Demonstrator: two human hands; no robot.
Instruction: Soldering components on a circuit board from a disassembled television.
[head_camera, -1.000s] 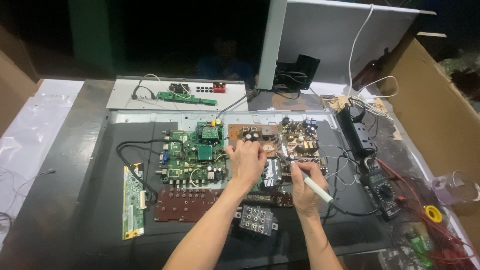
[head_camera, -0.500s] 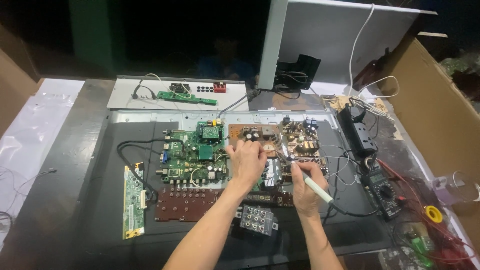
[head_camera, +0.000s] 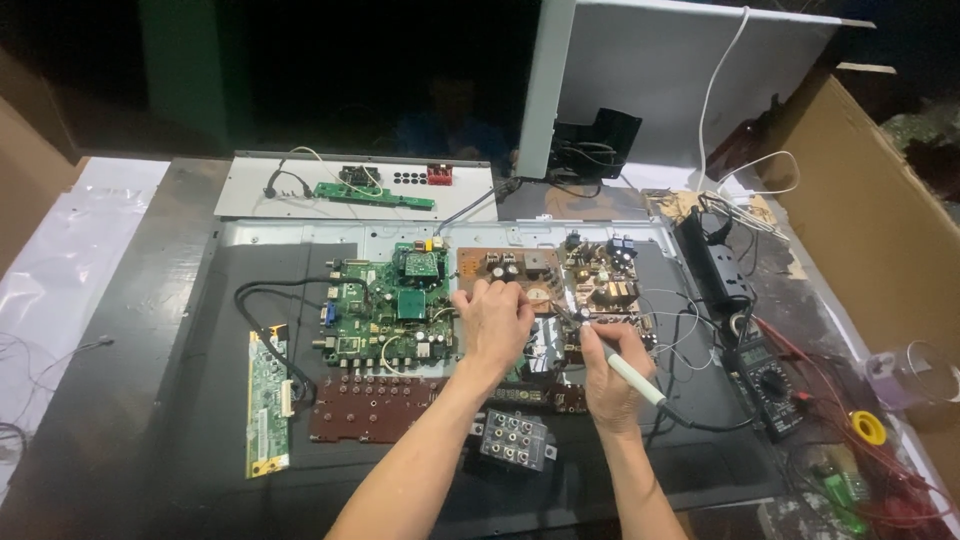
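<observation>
A dark counter (head_camera: 140, 330) fills the view under bright overhead light. Beyond the hands the room is black. A white panel (head_camera: 660, 90) stands upright ahead of them; brown cardboard (head_camera: 880, 230) leans to their right.

A dark workbench (head_camera: 130, 330) carries an opened television back panel (head_camera: 250, 430) at centre, a multimeter (head_camera: 765, 385) at three o'clock, a solder spool (head_camera: 868, 427) beyond it, and a grey metal plate (head_camera: 260, 195) at eleven o'clock.

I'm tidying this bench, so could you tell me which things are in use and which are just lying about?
In use: left hand on brown power board; right hand holding soldering iron.

Lying about: multimeter, green main board, narrow green board, solder reel.
</observation>
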